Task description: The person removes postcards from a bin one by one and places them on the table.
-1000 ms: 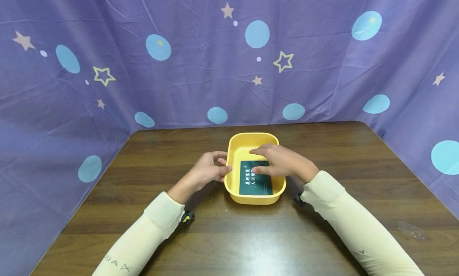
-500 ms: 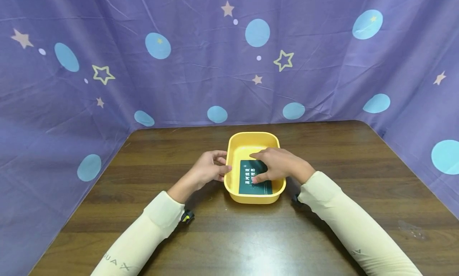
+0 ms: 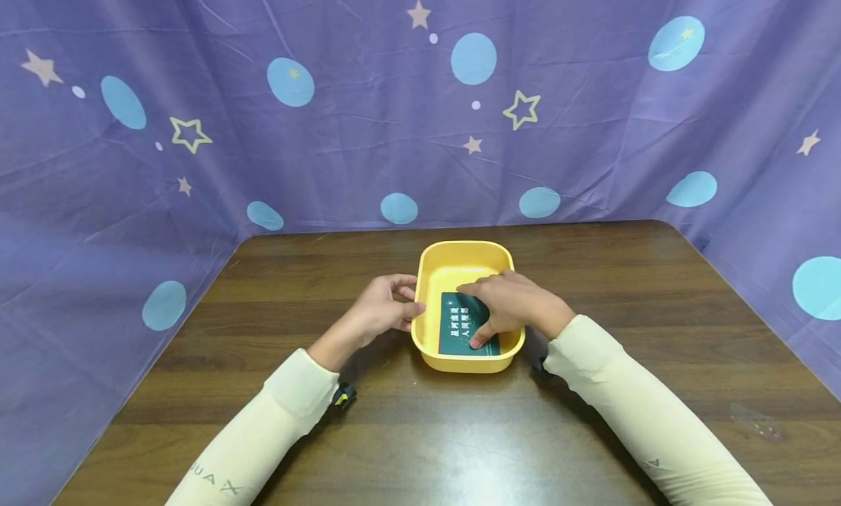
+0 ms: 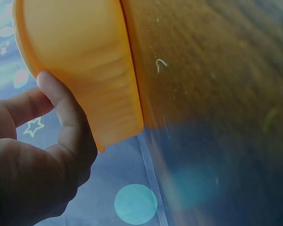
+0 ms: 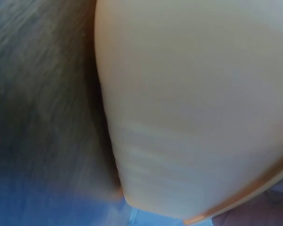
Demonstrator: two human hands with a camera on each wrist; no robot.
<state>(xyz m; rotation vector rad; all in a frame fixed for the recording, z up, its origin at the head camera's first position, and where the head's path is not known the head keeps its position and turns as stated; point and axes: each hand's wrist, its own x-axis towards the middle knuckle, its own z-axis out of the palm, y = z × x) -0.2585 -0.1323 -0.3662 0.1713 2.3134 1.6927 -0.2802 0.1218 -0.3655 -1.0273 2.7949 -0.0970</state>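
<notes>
Wooden table (image 3: 315, 261), green card (image 3: 458, 325) partly under right grip (image 3: 512, 301)

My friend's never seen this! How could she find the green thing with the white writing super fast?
Look at the brown wooden table, then find the yellow tub on it. Inside, toward the end nearest the person, lies a flat green card, partly hidden by the right hand. Its dark green face with white writing stands out against the plain yellow around it.
</notes>
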